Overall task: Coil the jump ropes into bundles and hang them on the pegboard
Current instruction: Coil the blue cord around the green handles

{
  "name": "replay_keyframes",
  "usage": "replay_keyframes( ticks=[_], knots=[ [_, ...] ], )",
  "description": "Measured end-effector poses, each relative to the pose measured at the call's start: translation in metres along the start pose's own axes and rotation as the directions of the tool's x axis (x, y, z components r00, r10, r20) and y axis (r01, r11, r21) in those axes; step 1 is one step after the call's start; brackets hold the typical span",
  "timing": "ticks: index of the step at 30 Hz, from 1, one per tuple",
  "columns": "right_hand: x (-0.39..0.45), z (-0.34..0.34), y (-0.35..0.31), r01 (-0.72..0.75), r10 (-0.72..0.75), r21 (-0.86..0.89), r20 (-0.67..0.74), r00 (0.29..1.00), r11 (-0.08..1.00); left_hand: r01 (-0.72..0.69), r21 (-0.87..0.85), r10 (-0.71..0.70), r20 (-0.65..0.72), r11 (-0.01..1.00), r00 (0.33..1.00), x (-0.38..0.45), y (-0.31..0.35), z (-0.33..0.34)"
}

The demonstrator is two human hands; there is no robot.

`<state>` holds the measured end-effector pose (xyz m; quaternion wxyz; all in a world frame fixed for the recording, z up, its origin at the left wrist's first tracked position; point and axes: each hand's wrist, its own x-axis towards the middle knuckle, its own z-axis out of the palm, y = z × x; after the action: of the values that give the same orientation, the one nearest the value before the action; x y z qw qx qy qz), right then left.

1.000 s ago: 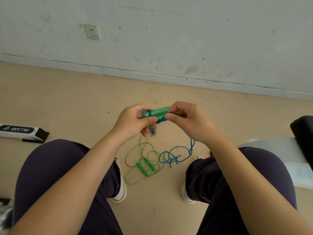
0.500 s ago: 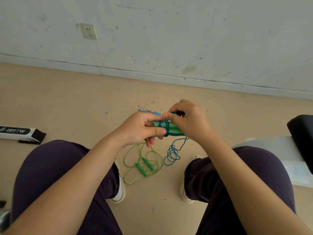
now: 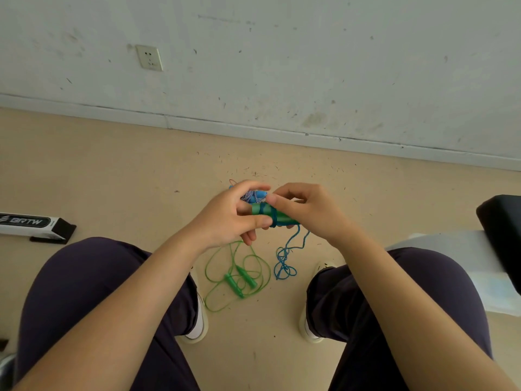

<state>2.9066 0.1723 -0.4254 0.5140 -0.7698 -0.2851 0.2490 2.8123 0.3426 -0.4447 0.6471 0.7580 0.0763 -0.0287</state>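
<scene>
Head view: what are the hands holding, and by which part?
Both hands grip the green handles of the blue jump rope: left hand at their left end, right hand at their right end. Blue cord is wound round the handles; the rest hangs down.

A white wall point(image 3: 282, 66) with scuffs and dark marks fills the top of the view, and a white socket point(image 3: 149, 57) sits on it at the left. A pale skirting point(image 3: 253, 129) runs along its foot. Below lies a beige floor point(image 3: 112, 170) flecked with small dark bits. At the left edge a black-and-white box point(image 3: 33, 225) marked "BRTW" lies on the floor. At the right edge sits a black object point(image 3: 504, 235) over something white point(image 3: 456, 255).
</scene>
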Motion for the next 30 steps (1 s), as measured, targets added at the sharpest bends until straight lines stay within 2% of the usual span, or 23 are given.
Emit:
replay_keyframes(
  ticks=[4, 7, 10, 13, 18, 22, 27, 30],
  knots=[
    [-0.002, -0.008, 0.0, -0.048, 0.031, 0.159, 0.105, 0.994, 0.986, -0.072, -0.05, 0.069, -0.053, 0.996, 0.996, -0.001, 0.001, -0.002],
    [0.0, -0.005, 0.001, -0.067, 0.046, 0.31, 0.072, 0.996, 0.948, -0.098, -0.095, 0.086, -0.119, 0.991, 0.989, -0.001, 0.003, -0.001],
    [0.003, 0.003, 0.003, -0.081, 0.041, 0.482, 0.093, 0.995, 0.872, -0.097, -0.233, 0.046, -0.216, 0.968, 0.975, 0.0, 0.005, 0.002],
    [0.003, 0.011, 0.005, -0.057, 0.024, 0.478, 0.075, 0.997, 0.876, -0.084, -0.297, 0.006, -0.253, 0.951, 0.967, 0.001, 0.006, 0.004],
    [0.005, 0.009, 0.004, -0.079, 0.036, 0.437, 0.106, 0.994, 0.896, -0.02, -0.45, -0.033, -0.11, 0.893, 0.993, -0.003, 0.01, 0.001],
    [0.006, 0.004, 0.002, -0.096, 0.061, 0.327, 0.114, 0.992, 0.94, -0.013, -0.456, -0.014, -0.054, 0.89, 0.998, -0.006, 0.011, 0.002],
    [0.006, 0.002, 0.0, -0.107, 0.077, 0.343, 0.099, 0.992, 0.933, 0.045, -0.539, -0.026, 0.044, 0.841, 0.999, -0.006, 0.012, -0.002],
    [0.004, 0.003, -0.001, -0.113, 0.074, 0.349, 0.122, 0.99, 0.93, 0.037, -0.498, -0.014, 0.05, 0.867, 0.999, -0.006, 0.01, -0.003]
  ],
)
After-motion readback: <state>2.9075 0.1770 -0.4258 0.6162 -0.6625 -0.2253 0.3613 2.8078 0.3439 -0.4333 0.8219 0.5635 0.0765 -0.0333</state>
